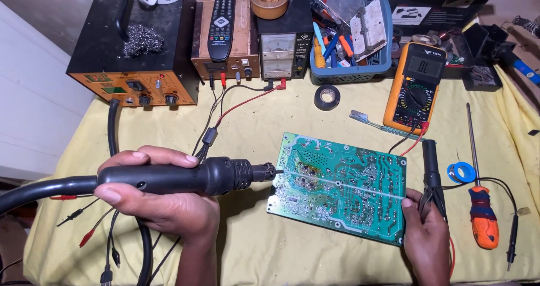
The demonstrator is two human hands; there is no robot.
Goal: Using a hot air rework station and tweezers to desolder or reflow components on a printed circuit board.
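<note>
My left hand grips the black handle of a hot-air tool, fingers over the top and thumb underneath. Its metal nozzle points right and reaches the left edge of a green circuit board, which lies solder side up on the yellow cloth. My right hand holds the board's lower right corner with the thumb on top. It also holds a black meter probe upright beside the board's right edge. A thick black hose runs left from the tool's handle.
An orange multimeter with leads sits behind the board. A black-and-orange station, a remote control, a small power supply and a blue basket of tools line the back. Tape roll, toothbrush and orange-handled screwdriver lie around.
</note>
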